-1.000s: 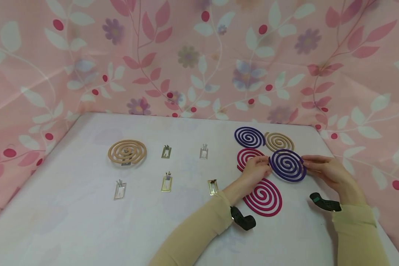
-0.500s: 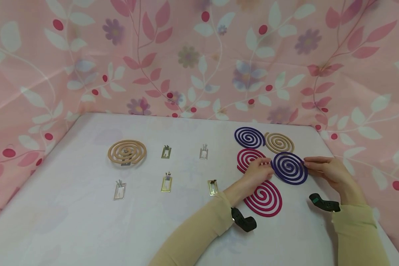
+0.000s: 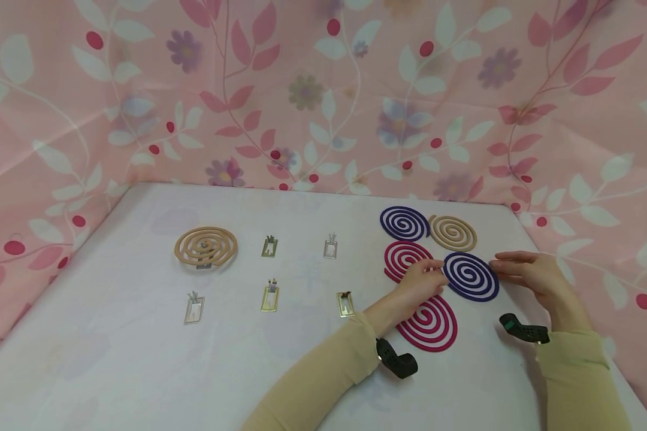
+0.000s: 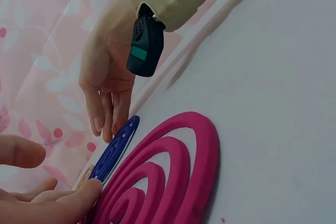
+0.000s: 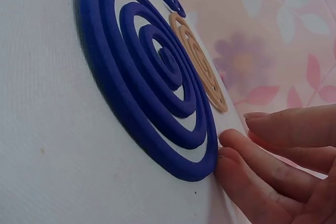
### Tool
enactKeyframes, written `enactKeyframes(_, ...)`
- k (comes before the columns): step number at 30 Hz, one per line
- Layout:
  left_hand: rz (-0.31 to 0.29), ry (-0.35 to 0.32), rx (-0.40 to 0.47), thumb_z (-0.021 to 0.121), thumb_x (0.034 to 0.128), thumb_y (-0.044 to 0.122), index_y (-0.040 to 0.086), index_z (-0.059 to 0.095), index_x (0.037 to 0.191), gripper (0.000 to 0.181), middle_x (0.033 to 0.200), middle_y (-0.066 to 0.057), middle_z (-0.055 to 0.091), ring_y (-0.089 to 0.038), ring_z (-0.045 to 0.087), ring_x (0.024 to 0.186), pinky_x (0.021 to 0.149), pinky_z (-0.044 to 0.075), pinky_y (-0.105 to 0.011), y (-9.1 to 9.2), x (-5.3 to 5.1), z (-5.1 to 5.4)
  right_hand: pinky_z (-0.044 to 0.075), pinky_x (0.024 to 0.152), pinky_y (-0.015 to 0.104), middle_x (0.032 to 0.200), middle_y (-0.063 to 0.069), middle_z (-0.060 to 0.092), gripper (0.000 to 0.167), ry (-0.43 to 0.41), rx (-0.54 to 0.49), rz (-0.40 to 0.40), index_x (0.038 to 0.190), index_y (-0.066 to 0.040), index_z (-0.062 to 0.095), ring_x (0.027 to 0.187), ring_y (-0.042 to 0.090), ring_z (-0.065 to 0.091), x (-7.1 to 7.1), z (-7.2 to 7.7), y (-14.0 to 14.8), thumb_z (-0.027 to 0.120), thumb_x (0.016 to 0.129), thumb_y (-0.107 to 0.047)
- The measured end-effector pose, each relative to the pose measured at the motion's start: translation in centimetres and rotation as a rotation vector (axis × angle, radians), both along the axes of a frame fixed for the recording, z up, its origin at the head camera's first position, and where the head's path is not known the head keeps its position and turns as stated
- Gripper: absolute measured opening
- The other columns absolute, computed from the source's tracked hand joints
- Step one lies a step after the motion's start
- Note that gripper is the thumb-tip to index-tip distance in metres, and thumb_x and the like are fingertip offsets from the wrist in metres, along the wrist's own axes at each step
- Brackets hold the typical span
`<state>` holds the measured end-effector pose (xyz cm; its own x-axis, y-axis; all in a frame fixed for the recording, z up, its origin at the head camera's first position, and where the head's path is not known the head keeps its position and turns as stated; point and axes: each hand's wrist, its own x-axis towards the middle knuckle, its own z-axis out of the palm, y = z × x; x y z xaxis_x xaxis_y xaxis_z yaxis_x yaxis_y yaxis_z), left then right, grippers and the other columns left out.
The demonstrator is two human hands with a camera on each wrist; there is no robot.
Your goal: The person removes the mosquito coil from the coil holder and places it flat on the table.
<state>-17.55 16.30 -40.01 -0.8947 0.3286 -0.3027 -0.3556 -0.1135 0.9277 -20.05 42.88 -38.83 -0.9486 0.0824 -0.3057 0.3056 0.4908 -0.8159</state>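
Note:
A dark blue mosquito coil (image 3: pixel 470 276) lies flat on the white table, between both hands. My left hand (image 3: pixel 417 288) is at its left edge, over part of the upper pink coil (image 3: pixel 404 257); in the left wrist view the thumb (image 4: pixel 23 151) stands apart from the fingers. Extended fingers of my right hand (image 3: pixel 539 281) are at the blue coil's right edge, close to or touching the rim in the right wrist view. Nearer the person lies another pink coil (image 3: pixel 428 317), partly behind the left hand.
Behind lie a second blue coil (image 3: pixel 403 224) and a tan coil (image 3: pixel 453 232). On the left, another tan coil (image 3: pixel 206 245) sits raised on a metal stand (image 3: pixel 204 264). Several small metal stands, including a gold one (image 3: pixel 270 298) and a silver one (image 3: pixel 194 309), stand mid-table.
The blue coil has come down from a tilted hold to lie flat on the table, slightly nearer the person. The left hand has shifted a little rightward; both hands have loosened from the coil.

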Motion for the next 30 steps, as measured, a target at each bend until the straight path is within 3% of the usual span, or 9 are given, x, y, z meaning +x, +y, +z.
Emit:
enactKeyframes(2, -0.004, 0.007, -0.008, 0.062, 0.0903, 0.003, 0.007, 0.063, 0.127, 0.037, 0.121, -0.005, 0.063, -0.017, 0.064, 0.096, 0.095, 0.055, -0.036, 0.07, 0.0, -0.09, 0.055, 0.072, 0.011, 0.087, -0.027, 0.069, 0.071, -0.006, -0.001, -0.006, 0.145, 0.009, 0.042, 0.083, -0.007, 0.068, -0.03, 0.0, -0.09, 0.069, 0.095, -0.034)
enactKeyframes(6, -0.023, 0.03, 0.017, 0.057, 0.091, -0.003, 0.004, 0.061, 0.128, 0.038, 0.126, -0.008, 0.062, -0.012, 0.055, 0.084, 0.077, 0.05, -0.026, 0.13, -0.12, -0.37, 0.054, 0.072, 0.011, 0.086, -0.028, 0.068, 0.072, -0.024, -0.004, -0.022, 0.147, 0.007, 0.04, 0.083, -0.008, 0.067, -0.12, -0.04, -0.26, 0.068, 0.095, -0.036)
enactKeyframes(9, -0.042, 0.046, 0.04, 0.054, 0.0913, -0.008, 0.002, 0.06, 0.13, 0.041, 0.131, -0.01, 0.061, -0.013, 0.058, 0.095, 0.071, 0.042, -0.024, 0.05, -0.23, -0.53, 0.054, 0.072, 0.01, 0.085, -0.028, 0.067, 0.072, -0.024, -0.015, -0.031, 0.147, 0.006, 0.04, 0.082, -0.01, 0.066, -0.16, -0.11, -0.33, 0.068, 0.095, -0.035)
enactKeyframes(14, -0.075, 0.061, 0.031, 0.054, 0.09, -0.011, 0.004, 0.059, 0.133, 0.045, 0.146, -0.013, 0.054, -0.022, 0.054, 0.131, 0.088, 0.05, -0.025, -0.17, -0.33, -0.69, 0.055, 0.072, 0.011, 0.085, -0.027, 0.068, 0.067, 0.0, -0.044, -0.043, 0.145, 0.008, 0.042, 0.082, -0.01, 0.066, -0.23, -0.26, -0.47, 0.068, 0.096, -0.03)
enactKeyframes(19, -0.08, 0.067, 0.023, 0.056, 0.0898, -0.009, 0.007, 0.059, 0.132, 0.046, 0.149, -0.013, 0.051, -0.023, 0.051, 0.135, 0.108, 0.047, -0.034, -0.18, -0.36, -0.78, 0.055, 0.072, 0.01, 0.084, -0.028, 0.067, 0.066, 0.005, -0.041, -0.049, 0.146, 0.008, 0.041, 0.081, -0.011, 0.065, -0.22, -0.21, -0.62, 0.066, 0.097, -0.029)
enactKeyframes(30, -0.061, 0.087, -0.013, 0.059, 0.0904, -0.007, 0.007, 0.061, 0.131, 0.043, 0.145, -0.013, 0.055, -0.022, 0.055, 0.132, 0.108, 0.047, -0.036, -0.3, -0.39, -0.54, 0.054, 0.074, 0.01, 0.087, -0.028, 0.067, 0.066, 0.025, -0.039, -0.034, 0.146, 0.007, 0.041, 0.083, -0.011, 0.065, -0.32, -0.39, -0.23, 0.066, 0.097, -0.029)
